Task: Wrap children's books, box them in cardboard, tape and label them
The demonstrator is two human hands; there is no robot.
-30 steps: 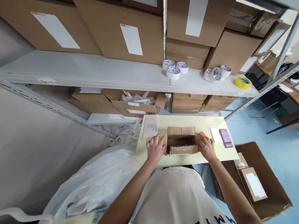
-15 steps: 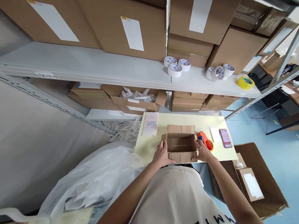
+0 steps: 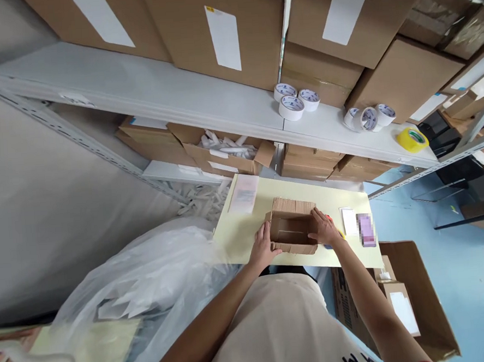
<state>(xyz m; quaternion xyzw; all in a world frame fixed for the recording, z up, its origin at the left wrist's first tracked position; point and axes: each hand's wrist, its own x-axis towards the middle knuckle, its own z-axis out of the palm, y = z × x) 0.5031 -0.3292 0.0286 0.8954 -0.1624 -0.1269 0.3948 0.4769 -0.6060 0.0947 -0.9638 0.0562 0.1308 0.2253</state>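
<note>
A small brown cardboard box (image 3: 292, 205) sits on the pale yellow table, its top open and its far flap folded outward. Nothing shows inside it apart from the bottom seam. My left hand (image 3: 264, 248) holds the box's left wall, fingers along the side and thumb at the near corner. On the opposite side, my right hand (image 3: 324, 229) grips the right wall, with its fingers near the far corner and its thumb reaching inside. Mostly hidden behind the right hand is a red tape dispenser (image 3: 329, 217).
On the yellow table (image 3: 233, 241) lie a pinkish-white sheet (image 3: 244, 194), white cards (image 3: 349, 221) and a blurred purple item (image 3: 366, 230). White tape rolls (image 3: 291, 107) and a yellow roll (image 3: 412, 139) stand on the shelf. Plastic sheeting (image 3: 161, 268) is at left, a large carton (image 3: 427, 295) at right.
My right hand has moved from the box's near right corner up along its right wall, now covering most of the tape dispenser. The near flap shows narrower. The view has shifted slightly.
</note>
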